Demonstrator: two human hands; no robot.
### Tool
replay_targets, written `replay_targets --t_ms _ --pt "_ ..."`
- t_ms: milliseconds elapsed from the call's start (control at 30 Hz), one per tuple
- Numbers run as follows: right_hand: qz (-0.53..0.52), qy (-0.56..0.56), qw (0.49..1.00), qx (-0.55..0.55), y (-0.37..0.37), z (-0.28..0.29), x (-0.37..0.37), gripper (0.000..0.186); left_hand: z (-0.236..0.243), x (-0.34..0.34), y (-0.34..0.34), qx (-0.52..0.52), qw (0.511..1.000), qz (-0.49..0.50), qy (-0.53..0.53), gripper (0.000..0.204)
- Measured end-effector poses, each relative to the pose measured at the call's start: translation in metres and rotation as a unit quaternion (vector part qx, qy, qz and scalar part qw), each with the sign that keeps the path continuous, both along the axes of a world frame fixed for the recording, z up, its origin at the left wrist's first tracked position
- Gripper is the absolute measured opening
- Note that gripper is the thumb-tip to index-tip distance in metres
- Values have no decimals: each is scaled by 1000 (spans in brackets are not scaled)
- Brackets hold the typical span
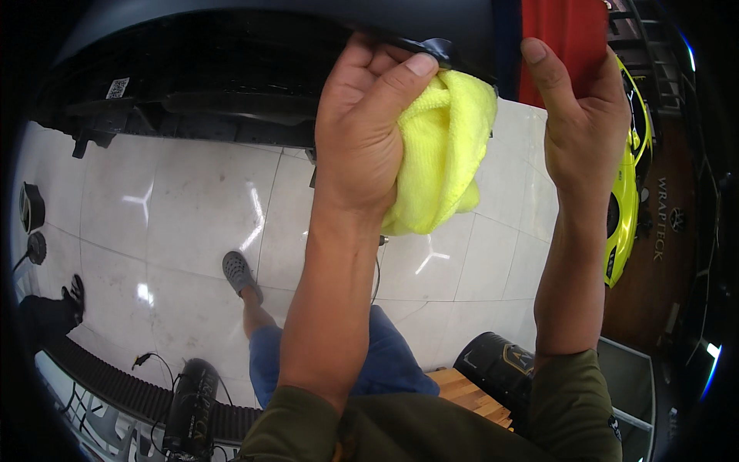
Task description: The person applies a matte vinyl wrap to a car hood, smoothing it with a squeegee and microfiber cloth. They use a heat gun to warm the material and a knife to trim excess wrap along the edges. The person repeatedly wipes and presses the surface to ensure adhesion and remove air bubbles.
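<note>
My left hand (362,131) grips a bunched yellow microfibre cloth (443,154), thumb on top, its fingertips at the lower edge of a large black panel (231,61) across the top of the view. A glossy dark flap (433,48) shows beside that thumb. My right hand (581,123) is closed on a red sheet or piece (554,19) with a dark blue band (506,46) along its left side; its thumb presses the front and its other fingers are mostly hidden.
Below are a tiled floor (192,200), two black cylinders (188,404) (493,362) and a wooden surface (466,393). A yellow car (627,215) stands at right. At far left a black glove (73,296) shows; I cannot tell whether someone wears it.
</note>
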State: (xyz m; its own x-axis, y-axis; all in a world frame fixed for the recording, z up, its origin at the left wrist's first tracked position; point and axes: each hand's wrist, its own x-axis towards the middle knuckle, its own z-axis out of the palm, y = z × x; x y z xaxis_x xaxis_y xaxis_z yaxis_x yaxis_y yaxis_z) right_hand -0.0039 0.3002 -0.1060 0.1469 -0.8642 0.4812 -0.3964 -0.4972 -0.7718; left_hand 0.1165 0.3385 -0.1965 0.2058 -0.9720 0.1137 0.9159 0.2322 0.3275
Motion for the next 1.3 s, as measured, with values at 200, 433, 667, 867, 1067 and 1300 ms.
replay_targets --t_ms 200,433,667,867,1067,1300 --pt "-91 252 959 -90 4 11 -6 31 -13 6 -10 -67 997 -23 -21 32" --pt "-6 219 972 -87 16 11 24 31 -7 10 -3 12 995 46 -91 34" --pt "-7 145 987 -69 5 8 -6 27 7 6 14 105 987 79 -92 32" --pt "-13 285 948 -144 7 12 8 27 16 18 13 151 987 -12 -61 15" --pt "-16 283 948 -141 8 7 13 29 -1 25 7 91 993 -43 -61 13" --pt "3 317 932 -177 11 14 31 27 0 37 1 90 985 -76 -123 12"
